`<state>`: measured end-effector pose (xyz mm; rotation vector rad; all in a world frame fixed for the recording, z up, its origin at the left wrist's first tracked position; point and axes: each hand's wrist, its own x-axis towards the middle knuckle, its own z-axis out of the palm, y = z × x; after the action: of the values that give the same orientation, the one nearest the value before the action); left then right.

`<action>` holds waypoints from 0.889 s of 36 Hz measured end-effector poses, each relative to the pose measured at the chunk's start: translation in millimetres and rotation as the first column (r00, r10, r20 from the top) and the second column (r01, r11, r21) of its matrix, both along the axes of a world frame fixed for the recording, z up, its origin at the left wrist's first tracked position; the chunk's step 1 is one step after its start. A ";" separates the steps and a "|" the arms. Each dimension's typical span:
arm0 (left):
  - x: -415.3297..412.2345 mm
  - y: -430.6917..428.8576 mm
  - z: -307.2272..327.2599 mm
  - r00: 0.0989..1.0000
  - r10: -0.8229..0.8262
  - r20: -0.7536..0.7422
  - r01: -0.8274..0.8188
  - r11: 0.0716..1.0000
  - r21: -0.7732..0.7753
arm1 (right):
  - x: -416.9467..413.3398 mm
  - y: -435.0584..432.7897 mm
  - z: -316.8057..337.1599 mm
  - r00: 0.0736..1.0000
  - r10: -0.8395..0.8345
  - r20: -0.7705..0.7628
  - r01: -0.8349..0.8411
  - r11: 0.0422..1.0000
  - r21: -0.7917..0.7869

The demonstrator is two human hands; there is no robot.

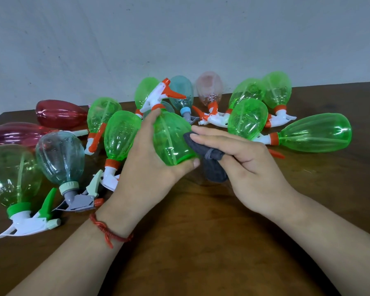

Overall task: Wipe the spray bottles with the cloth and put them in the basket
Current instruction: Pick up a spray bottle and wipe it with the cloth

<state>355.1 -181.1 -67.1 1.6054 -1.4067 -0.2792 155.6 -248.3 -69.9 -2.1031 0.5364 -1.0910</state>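
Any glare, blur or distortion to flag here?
Head view: soft, even light; small white glints on the held green bottle and the rightmost green bottle; the far edge of the table bows, wide-angle distortion; the pink bottle behind looks soft.

No text, label, brand, number or sign can be read here. The green spray bottle (171,142) and the grey cloth (215,167) show only plain surfaces, with no lettering clear enough to make out.
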 end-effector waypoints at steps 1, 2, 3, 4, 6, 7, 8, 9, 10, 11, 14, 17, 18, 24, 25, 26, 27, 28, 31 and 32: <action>-1.3 1.0 0.7 1.000 -0.010 0.009 0.010 1.000 0.013 | -0.4 -0.8 -0.1 1.000 -0.005 0.003 0.005 1.000 0.004; -2.1 1.7 1.1 1.000 -0.023 0.022 0.022 0.999 0.024 | -0.9 -2.0 0.0 1.000 -0.010 0.008 0.009 1.000 0.011; -2.9 2.4 1.0 0.999 -0.039 0.036 0.038 0.999 0.034 | -1.5 -3.5 0.1 1.000 -0.015 0.015 0.015 1.000 0.021; -3.8 3.0 0.5 0.997 -0.062 0.048 0.059 0.997 0.048 | -2.1 -5.1 0.6 1.000 -0.022 0.022 0.021 0.999 0.037; -6.0 3.7 -0.8 0.991 -0.122 0.062 0.117 0.990 0.079 | -3.1 -7.8 2.2 0.999 -0.036 0.034 0.033 0.996 0.087; -7.4 4.0 -1.4 0.985 -0.157 0.069 0.150 0.984 0.093 | -3.6 -9.1 3.0 0.998 -0.043 0.042 0.038 0.992 0.122; -9.1 4.5 -1.7 0.979 -0.186 0.079 0.178 0.979 0.105 | -3.6 -10.2 3.3 0.998 -0.049 0.051 0.040 0.986 0.162; -11.1 5.5 -1.8 0.974 -0.208 0.092 0.197 0.974 0.115 | -3.3 -11.1 3.7 0.997 -0.054 0.062 0.040 0.977 0.207; -13.0 6.7 -2.0 0.969 -0.225 0.106 0.211 0.969 0.124 | -2.5 -12.0 3.9 0.995 -0.059 0.076 0.037 0.966 0.256; -14.8 8.0 -2.0 0.963 -0.241 0.118 0.226 0.965 0.131 | -1.8 -12.5 4.7 0.993 -0.065 0.095 0.033 0.950 0.310; -17.3 10.0 -1.7 0.951 -0.291 0.104 0.274 0.950 0.150 | -0.3 -13.6 8.7 0.977 -0.093 0.194 -0.009 0.883 0.469; -17.2 9.5 -0.1 0.937 -0.348 0.015 0.343 0.930 0.135 | -1.1 -14.4 11.9 0.947 -0.118 0.300 -0.083 0.809 0.582; -17.0 9.4 -0.1 0.930 -0.367 -0.031 0.368 0.922 0.123 | -0.9 -14.5 12.0 0.939 -0.124 0.321 -0.099 0.796 0.597; -15.3 10.8 -0.8 0.920 -0.387 -0.068 0.391 0.919 0.061 | 0.2 -10.7 11.9 0.903 -0.160 0.399 -0.152 0.750 0.644; -14.8 11.1 -0.7 0.919 -0.388 -0.071 0.392 0.918 0.055 | 0.1 -10.1 12.2 0.899 -0.159 0.408 -0.162 0.745 0.647; -14.0 11.2 -1.0 0.918 -0.391 -0.068 0.395 0.917 0.056 | 0.5 -9.6 12.5 0.896 -0.157 0.415 -0.170 0.743 0.647; -13.2 11.2 -1.1 0.916 -0.396 -0.064 0.400 0.915 0.061 | 0.5 -9.4 12.8 0.894 -0.154 0.420 -0.175 0.744 0.645; -12.4 10.9 -1.3 0.914 -0.402 -0.060 0.406 0.911 0.068 | 0.7 -9.6 12.7 0.895 -0.151 0.419 -0.172 0.751 0.638; -10.6 10.2 -1.8 0.914 -0.403 -0.042 0.405 0.910 0.091 | 2.0 -9.5 10.0 0.924 -0.133 0.359 -0.110 0.805 0.583; -9.9 10.3 -1.3 0.919 -0.392 -0.032 0.393 0.914 0.096 | 2.7 -8.7 8.9 0.933 -0.125 0.338 -0.093 0.823 0.561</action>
<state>345.2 -170.7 -68.4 1.3834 -1.7251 -0.6037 158.3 -257.0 -61.0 -1.3377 0.6077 -1.1212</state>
